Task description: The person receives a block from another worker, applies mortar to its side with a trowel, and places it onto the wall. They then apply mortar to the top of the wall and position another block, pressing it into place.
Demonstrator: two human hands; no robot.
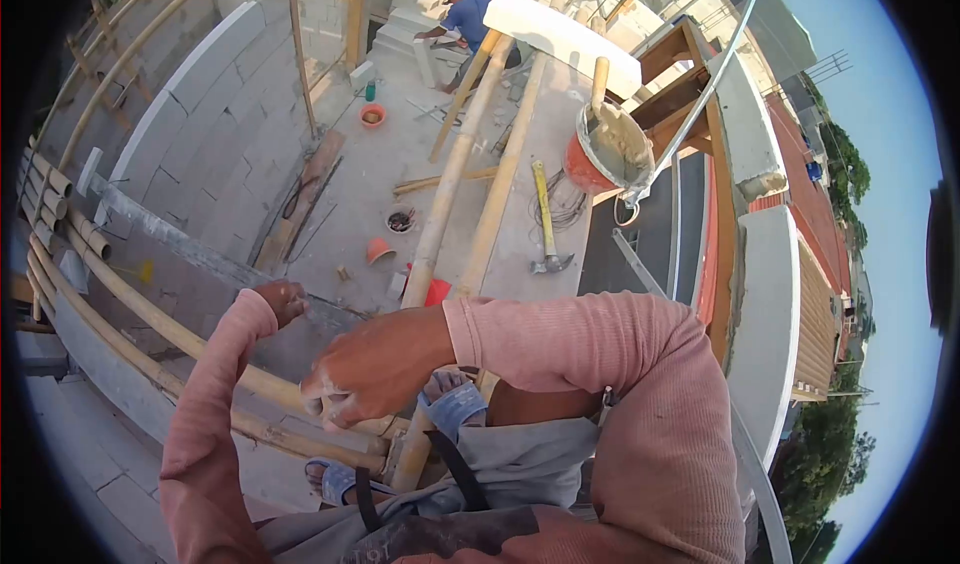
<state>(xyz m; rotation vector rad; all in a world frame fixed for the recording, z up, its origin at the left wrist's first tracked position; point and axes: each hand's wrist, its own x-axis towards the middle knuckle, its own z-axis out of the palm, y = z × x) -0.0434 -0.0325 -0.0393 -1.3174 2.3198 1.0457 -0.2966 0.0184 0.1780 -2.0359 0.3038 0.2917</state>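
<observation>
Two hands, near each other but apart. The left hand (282, 302), loosely curled, is beside a long grey bar (170, 234); the right hand (375, 364), fingers bent, is above bamboo poles (185, 335) — any grip is unclear. Beyond the right sleeve (560, 339): hammer (543, 209), mortar bucket (583, 169). A person (465, 19) crouches farther off.

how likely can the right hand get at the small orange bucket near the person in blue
Probably not: the small, round orange bucket stands on the grey floor, far beyond the bare right hand by the tan bamboo poles.
</observation>
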